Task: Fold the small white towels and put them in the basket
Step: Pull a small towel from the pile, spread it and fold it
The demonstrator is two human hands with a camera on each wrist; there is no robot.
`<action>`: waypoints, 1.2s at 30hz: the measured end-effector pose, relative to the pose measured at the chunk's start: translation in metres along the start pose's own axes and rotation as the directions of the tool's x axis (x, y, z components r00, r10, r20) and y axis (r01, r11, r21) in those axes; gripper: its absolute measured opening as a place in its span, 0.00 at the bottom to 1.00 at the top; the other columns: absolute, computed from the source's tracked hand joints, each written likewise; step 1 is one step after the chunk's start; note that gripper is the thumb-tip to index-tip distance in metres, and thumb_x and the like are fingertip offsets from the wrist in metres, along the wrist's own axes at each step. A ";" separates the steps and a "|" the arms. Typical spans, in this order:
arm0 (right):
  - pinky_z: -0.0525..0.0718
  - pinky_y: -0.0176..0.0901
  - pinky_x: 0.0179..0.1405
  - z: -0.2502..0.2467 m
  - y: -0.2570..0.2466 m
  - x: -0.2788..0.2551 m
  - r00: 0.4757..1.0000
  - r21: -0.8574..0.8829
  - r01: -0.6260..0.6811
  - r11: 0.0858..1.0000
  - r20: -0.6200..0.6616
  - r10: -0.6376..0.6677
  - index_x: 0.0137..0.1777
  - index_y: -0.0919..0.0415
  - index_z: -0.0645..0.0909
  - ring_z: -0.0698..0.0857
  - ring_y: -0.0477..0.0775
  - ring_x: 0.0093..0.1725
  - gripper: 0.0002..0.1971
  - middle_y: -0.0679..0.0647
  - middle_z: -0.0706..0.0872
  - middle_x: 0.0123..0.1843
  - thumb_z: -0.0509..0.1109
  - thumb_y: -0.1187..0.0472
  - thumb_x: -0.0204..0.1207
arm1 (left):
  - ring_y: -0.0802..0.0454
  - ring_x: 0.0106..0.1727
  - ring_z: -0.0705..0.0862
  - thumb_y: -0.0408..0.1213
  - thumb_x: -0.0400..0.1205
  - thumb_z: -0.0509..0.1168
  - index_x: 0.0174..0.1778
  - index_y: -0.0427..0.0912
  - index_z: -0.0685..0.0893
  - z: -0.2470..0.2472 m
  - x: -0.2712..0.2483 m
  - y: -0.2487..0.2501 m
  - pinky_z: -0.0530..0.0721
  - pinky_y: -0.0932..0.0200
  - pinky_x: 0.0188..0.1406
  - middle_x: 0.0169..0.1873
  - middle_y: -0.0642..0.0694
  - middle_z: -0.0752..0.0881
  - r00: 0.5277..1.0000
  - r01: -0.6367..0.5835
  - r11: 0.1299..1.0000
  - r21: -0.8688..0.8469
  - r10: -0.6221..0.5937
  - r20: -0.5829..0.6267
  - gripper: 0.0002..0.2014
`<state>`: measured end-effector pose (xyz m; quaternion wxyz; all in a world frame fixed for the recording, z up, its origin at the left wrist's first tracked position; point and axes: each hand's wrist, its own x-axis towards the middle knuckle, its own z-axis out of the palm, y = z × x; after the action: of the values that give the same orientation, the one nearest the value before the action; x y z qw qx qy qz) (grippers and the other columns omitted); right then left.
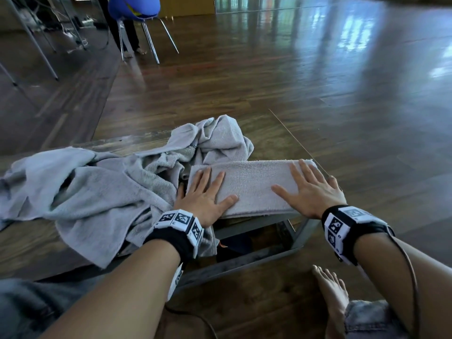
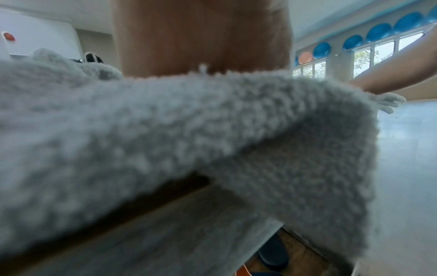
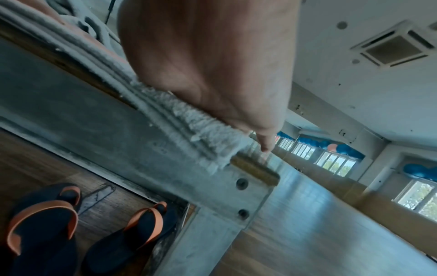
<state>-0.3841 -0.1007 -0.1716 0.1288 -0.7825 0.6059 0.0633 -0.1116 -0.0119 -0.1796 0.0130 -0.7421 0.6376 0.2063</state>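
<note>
The towel (image 1: 254, 185) lies folded into a long strip on the table (image 1: 247, 226), right at its near edge, most likely so the flat top can help press the folds down. Both hands lie on top of it. The left hand (image 1: 204, 194) is flat on one end, with its fingers straight and spread. The right hand (image 1: 310, 189) is flat on the other end, spread the same way. Neither hand is pinching or gripping anything; they only press down. The bare cloth sits between the two hands. This looks like smoothing, so the strip stays neat for one more fold. The right wrist view shows the layers stacked at the table's edge, just under the palm. Out past the left hand, the pile (image 1: 80, 189) of unfolded towels spreads over the rest of the table and touches the strip's end. No basket shows in any view, so I cannot tell where it is. Under the table, below the hands, sit sandals (image 3: 71, 229).
</note>
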 end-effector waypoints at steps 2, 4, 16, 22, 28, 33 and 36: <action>0.39 0.68 0.85 -0.012 0.002 0.001 0.997 -0.044 -0.045 0.998 0.058 0.048 0.89 0.47 0.34 0.40 0.51 0.90 0.59 0.44 0.34 0.90 0.35 0.12 0.64 | 0.59 0.83 0.25 0.81 0.73 0.37 0.81 0.71 0.30 0.001 -0.001 0.000 0.36 0.36 0.82 0.82 0.62 0.25 1.000 0.003 1.000 -0.010 -0.003 -0.007 0.43; 0.39 0.67 0.86 -0.022 0.003 -0.001 0.998 -0.085 -0.047 0.995 0.047 0.051 0.90 0.53 0.38 0.42 0.53 0.90 0.56 0.48 0.39 0.92 0.40 0.16 0.70 | 0.59 0.83 0.26 0.82 0.72 0.36 0.81 0.71 0.30 0.003 -0.001 -0.001 0.36 0.35 0.82 0.83 0.62 0.26 1.000 -0.006 1.000 0.009 0.006 -0.025 0.43; 0.47 0.62 0.88 0.001 -0.041 -0.033 0.986 0.015 0.131 0.991 -0.109 -0.128 0.89 0.57 0.51 0.47 0.64 0.90 0.34 0.63 0.48 0.91 0.49 0.40 0.88 | 0.45 0.88 0.41 0.81 0.73 0.41 0.86 0.61 0.42 -0.005 -0.006 0.007 0.44 0.36 0.85 0.87 0.50 0.37 0.974 0.023 0.991 0.134 0.008 -0.224 0.48; 0.51 0.62 0.87 0.000 -0.043 -0.034 0.986 0.008 0.133 0.991 -0.098 -0.132 0.88 0.59 0.52 0.49 0.67 0.89 0.33 0.66 0.49 0.90 0.48 0.41 0.89 | 0.36 0.71 0.74 0.66 0.78 0.63 0.73 0.33 0.73 -0.023 -0.018 0.009 0.76 0.45 0.68 0.74 0.35 0.66 0.840 0.351 0.914 -0.204 -0.403 -0.364 0.41; 0.72 0.57 0.71 -0.014 -0.048 -0.039 0.958 -0.036 0.173 0.984 -0.228 -0.177 0.65 0.60 0.76 0.76 0.63 0.67 0.21 0.60 0.79 0.66 0.60 0.46 0.82 | 0.33 0.74 0.71 0.64 0.75 0.65 0.62 0.36 0.83 -0.028 -0.009 0.013 0.74 0.41 0.69 0.77 0.35 0.66 0.843 0.451 0.879 -0.153 -0.476 -0.250 0.33; 0.76 0.56 0.66 -0.014 -0.050 -0.038 0.965 0.018 0.222 0.975 -0.149 -0.217 0.63 0.61 0.75 0.74 0.61 0.66 0.18 0.60 0.74 0.65 0.59 0.49 0.82 | 0.34 0.73 0.73 0.60 0.73 0.73 0.67 0.35 0.80 -0.038 0.000 0.015 0.76 0.43 0.71 0.74 0.34 0.74 0.833 0.485 0.838 -0.248 -0.529 -0.159 0.36; 0.76 0.55 0.66 -0.015 -0.050 -0.038 0.964 0.014 0.225 0.974 -0.146 -0.221 0.63 0.60 0.75 0.74 0.61 0.66 0.19 0.59 0.74 0.65 0.59 0.47 0.82 | 0.44 0.47 0.84 0.50 0.73 0.76 0.53 0.34 0.83 -0.047 -0.001 0.014 0.81 0.54 0.41 0.49 0.39 0.85 0.866 0.373 0.843 -0.388 -0.466 -0.181 0.24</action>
<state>-0.3464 -0.0578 -0.1415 0.1030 -0.8461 0.5227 -0.0171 -0.1113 -0.0264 -0.1331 -0.1566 -0.8762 0.4082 0.2029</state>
